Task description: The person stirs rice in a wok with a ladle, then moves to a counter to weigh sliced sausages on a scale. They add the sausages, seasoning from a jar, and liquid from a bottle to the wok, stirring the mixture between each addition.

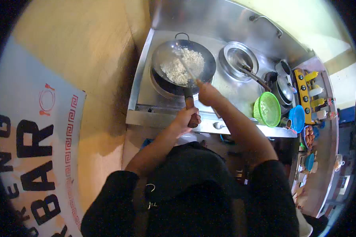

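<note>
A dark wok [161, 59] rests tilted on the left burner. In it lies a heap of pale grains that look like rice [190, 61]. My left hand [187, 119] wraps round the wok's long handle [189, 100], near its end. Above and to the right of that grip, my right hand [208, 94] is closed on a long-handled ladle [190, 73]. The ladle reaches across the rice toward the wok's far left side, where its head is blurred.
Right of the wok sits a metal pan [226, 63] with utensils in it. Further right are a lidded pot [284, 87], a green basket [261, 114], a blue bowl [296, 118] and several squeeze bottles [316, 91]. A wall and a printed banner [47, 130] stand at left.
</note>
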{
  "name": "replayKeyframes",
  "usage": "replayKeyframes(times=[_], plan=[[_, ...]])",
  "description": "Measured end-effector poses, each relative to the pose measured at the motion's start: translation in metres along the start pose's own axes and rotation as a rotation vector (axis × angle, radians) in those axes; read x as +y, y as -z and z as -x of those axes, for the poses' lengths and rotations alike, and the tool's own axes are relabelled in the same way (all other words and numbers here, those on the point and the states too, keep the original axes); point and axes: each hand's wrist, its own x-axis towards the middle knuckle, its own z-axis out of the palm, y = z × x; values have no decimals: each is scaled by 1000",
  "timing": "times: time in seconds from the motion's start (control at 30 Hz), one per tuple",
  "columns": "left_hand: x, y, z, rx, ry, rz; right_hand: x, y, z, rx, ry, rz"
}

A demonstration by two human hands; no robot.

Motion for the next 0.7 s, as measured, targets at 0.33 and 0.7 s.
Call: replayKeyframes(times=[0.33,0.7], plan=[[10,-68,79,37,31,-119,28,106,116,-111,-8,616],[-9,35,-4,-154,37,143,72,32,65,93,-139,-13]])
